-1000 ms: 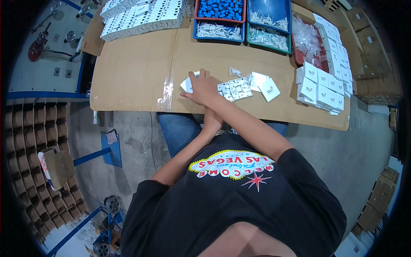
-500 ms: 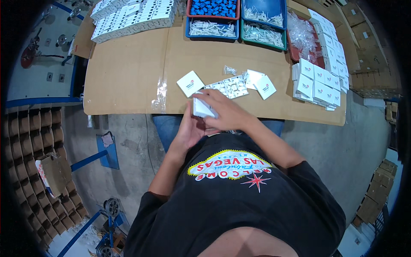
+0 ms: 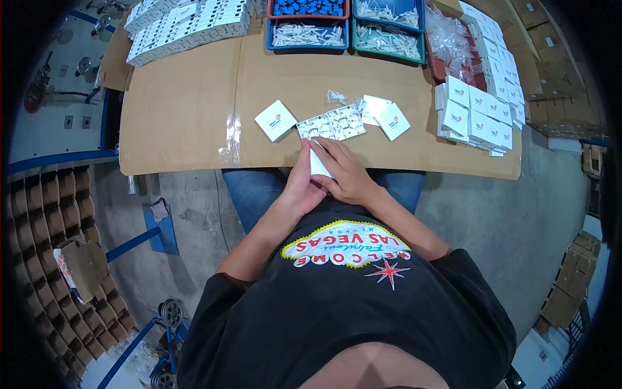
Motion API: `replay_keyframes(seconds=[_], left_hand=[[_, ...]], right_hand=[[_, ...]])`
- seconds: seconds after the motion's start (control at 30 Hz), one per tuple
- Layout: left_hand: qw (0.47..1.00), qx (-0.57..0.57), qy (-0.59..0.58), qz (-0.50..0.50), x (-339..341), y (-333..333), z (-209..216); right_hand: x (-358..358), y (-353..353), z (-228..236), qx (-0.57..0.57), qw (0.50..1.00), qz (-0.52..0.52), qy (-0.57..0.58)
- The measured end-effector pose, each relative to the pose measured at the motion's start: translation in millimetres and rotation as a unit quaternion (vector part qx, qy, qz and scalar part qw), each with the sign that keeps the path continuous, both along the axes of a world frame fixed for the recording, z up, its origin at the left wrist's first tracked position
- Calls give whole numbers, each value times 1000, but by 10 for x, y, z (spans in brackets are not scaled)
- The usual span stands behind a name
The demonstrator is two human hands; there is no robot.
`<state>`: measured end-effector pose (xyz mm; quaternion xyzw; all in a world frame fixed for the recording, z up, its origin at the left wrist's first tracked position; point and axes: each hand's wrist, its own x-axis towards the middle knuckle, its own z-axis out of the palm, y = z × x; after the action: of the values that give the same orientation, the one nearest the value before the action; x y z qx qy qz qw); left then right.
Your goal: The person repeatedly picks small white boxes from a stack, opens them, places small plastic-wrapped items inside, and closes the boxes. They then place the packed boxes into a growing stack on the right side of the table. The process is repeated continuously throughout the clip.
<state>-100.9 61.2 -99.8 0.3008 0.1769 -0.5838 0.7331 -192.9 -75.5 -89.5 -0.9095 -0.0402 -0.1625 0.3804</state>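
Close to my body, at the table's front edge, I hold a white square plastic piece (image 3: 319,166) between both hands. My left hand (image 3: 302,179) grips its left side and my right hand (image 3: 350,172) closes over its right side. Fingers cover much of the piece. Just beyond my fingertips lie white square frames with open inner parts (image 3: 332,123). A white square cover plate (image 3: 276,121) rests to their left. On the right are another cover plate (image 3: 393,121) and a plain white plate (image 3: 372,107) partly beneath it. A small clear bag of screws (image 3: 336,97) sits behind the frames.
Cardboard (image 3: 181,104) covers the table. At the back stand a bin of blue parts (image 3: 267,8) and several bins of white plugs, including a green one (image 3: 424,55). White units (image 3: 188,35) are stacked far left, boxed plates (image 3: 476,120) right, beside clear bags (image 3: 450,45).
The white piece has been turned, and my right hand has come down from over its top to its right side. The whole view has shifted slightly.
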Motion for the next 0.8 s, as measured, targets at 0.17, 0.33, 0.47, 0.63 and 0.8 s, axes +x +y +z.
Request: replay_keyframes(seconds=[0.17,0.33,0.47,0.63,0.8], left_hand=[[999,-31,-18,6,-12,-1,-70],[1000,-31,-5,-2,-75,-64,18],[996,-69,-51,-24,-4,-42,-74],[980,-34,-182,-68,-18,-40,51],[974,-33,-218,-46,-50,-38,51]], right_hand=[[-10,10,-61,33,999,-9,-33],[-36,-78,-234,288,948,-133,-7],[8,-446,-479,219,938,-268,-14],[-228,-1092,-844,-2,917,-397,29],[-177,-993,-420,-34,917,-391,70]])
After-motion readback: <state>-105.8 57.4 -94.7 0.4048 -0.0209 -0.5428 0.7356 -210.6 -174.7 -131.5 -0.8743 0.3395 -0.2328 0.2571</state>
